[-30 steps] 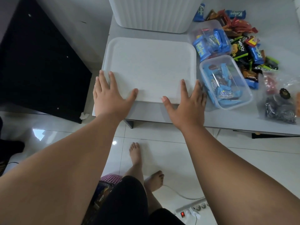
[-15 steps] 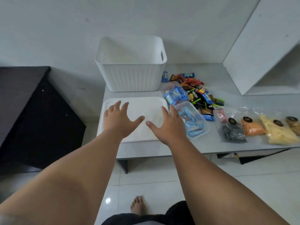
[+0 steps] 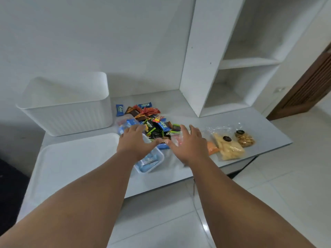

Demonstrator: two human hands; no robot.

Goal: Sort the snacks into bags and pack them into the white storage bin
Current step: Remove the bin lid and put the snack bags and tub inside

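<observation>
Both hands are shifted off the white tray, on which they were laid flat a second ago, and are now seen further from the white storage bin, over the snacks. The left hand is held with fingers spread wide above a clear tub of blue-wrapped sweets, and nothing is gripped by it; whether the tub's rim is touched cannot be told. The right hand is likewise spread and empty, poised over a clear bag with something pink-red in it, further again from the bin. The bin itself is shown upright at the back of the table, and no snack can be made out in it from this angle. Just beside the bin, on the side toward the hands, a heap of loose snacks in blue, red, brown and green wrappers is left unsorted. Well apart from the bin, filled bags of yellow, orange and brown snacks are laid out flat. The shift is read as a turn from the tray to the sorting proper: the work is judged barely begun, with loose wrappers to be bagged and every bag yet to be packed into the bin.
</observation>
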